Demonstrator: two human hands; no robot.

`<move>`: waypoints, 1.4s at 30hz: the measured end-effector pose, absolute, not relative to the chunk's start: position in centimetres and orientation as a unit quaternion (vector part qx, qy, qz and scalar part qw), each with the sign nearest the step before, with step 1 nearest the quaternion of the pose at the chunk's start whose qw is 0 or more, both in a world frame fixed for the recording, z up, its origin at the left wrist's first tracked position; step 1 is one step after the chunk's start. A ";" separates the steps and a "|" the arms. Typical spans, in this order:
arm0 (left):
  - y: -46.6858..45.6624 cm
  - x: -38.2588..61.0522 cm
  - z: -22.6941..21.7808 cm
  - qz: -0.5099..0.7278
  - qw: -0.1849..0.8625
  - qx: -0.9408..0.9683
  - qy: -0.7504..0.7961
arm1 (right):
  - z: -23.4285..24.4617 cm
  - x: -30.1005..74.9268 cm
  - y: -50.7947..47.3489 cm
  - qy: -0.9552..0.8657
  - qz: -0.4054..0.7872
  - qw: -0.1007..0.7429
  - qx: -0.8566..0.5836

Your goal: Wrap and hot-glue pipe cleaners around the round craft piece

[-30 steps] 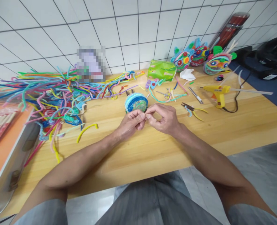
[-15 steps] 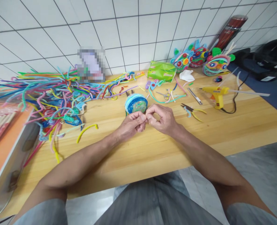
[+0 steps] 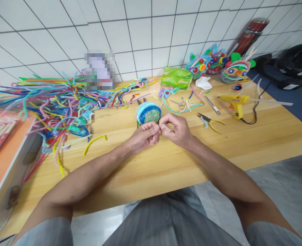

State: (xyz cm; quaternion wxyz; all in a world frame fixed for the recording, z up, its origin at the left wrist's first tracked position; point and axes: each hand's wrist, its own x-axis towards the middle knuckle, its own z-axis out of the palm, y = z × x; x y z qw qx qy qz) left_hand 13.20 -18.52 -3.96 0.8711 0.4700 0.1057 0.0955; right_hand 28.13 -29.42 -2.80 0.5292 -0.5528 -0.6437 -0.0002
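My left hand [image 3: 146,136] and my right hand [image 3: 175,129] meet over the middle of the wooden table, thumbs and forefingers pinched together tip to tip. Whatever lies between the fingertips is too small to make out. Just behind them rests a round blue piece [image 3: 148,112] wound with pipe cleaners in light and dark blue, its face green and mottled. Two dark prongs rise behind it. The fingers of my left hand cover its lower edge; I cannot tell whether they touch it.
Left lies a tangled heap of pipe cleaners [image 3: 63,106], with a yellow one [image 3: 94,144] nearer me. Right are pliers [image 3: 211,122], a utility knife [image 3: 212,105] and a yellow glue gun [image 3: 236,102]. A green tissue pack [image 3: 175,78] and several decorated heads [image 3: 235,70] stand along the wall.
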 end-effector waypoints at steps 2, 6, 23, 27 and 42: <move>-18.4 13.2 -4.0 0.091 0.878 0.459 0.103 | -2.8 28.1 -29.4 -0.637 0.006 0.537 -0.553; -18.2 13.3 -4.1 0.091 0.882 0.452 0.098 | -3.0 28.0 -29.3 -0.624 0.012 0.546 -0.559; -18.1 13.3 -4.2 0.092 0.878 0.458 0.106 | -2.8 27.9 -29.4 -0.632 -0.014 0.545 -0.551; -18.0 13.4 -4.3 0.093 0.877 0.460 0.104 | -3.0 27.8 -29.4 -0.628 -0.012 0.552 -0.549; -18.1 13.5 -4.3 0.117 0.869 0.465 0.119 | -2.9 28.0 -29.4 -0.649 -0.040 0.548 -0.527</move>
